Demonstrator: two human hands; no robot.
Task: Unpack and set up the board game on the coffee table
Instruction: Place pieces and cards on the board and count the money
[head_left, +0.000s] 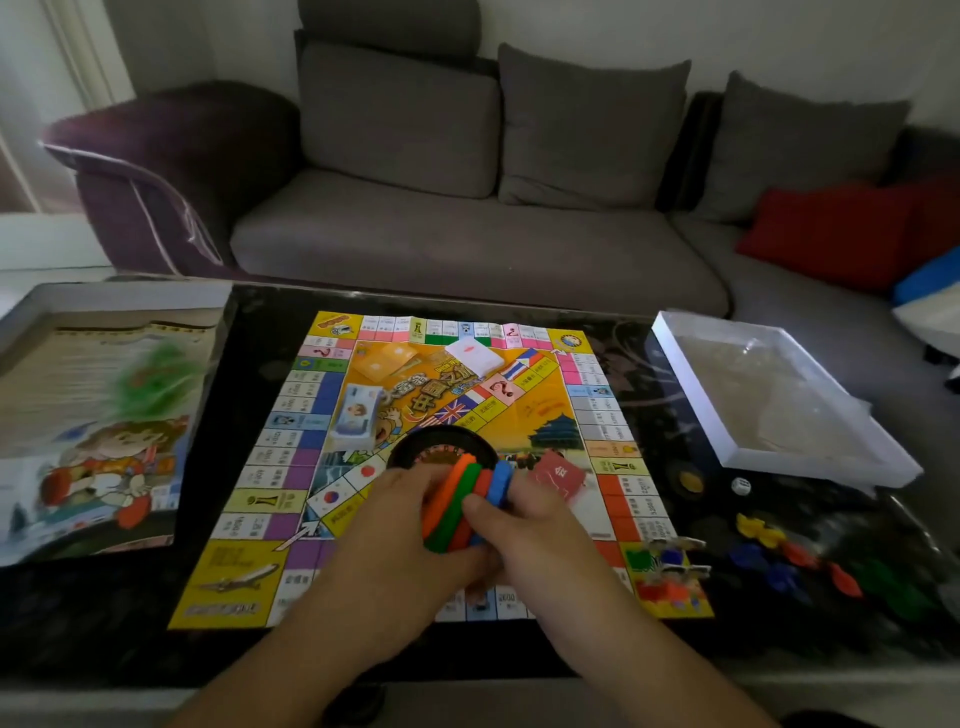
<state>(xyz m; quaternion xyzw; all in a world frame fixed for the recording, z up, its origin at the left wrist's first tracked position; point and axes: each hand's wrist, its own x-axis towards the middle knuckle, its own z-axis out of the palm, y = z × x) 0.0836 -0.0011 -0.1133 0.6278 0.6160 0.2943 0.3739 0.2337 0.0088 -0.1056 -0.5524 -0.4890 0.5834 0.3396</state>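
The game board (291, 467) lies unfolded on the dark coffee table (649, 644). Above its near half, both hands hold a stack of round chips (460, 501) in orange, green, red and blue. My left hand (400, 525) cups the stack from the left. My right hand (524, 525) grips it from the right, thumb on top. A black roulette wheel (441, 447) sits just behind the chips. On the board lie a banknote bundle (356, 415), a white card deck (475, 356), an orange deck (387, 358) and a red deck (558, 474).
The printed box lid (98, 415) rests at the table's left end, the white box tray (779, 400) at the right end. Small coloured pieces (800, 558), a die (741, 486) and a coin (691, 480) lie right of the board. A grey sofa (467, 244) stands behind.
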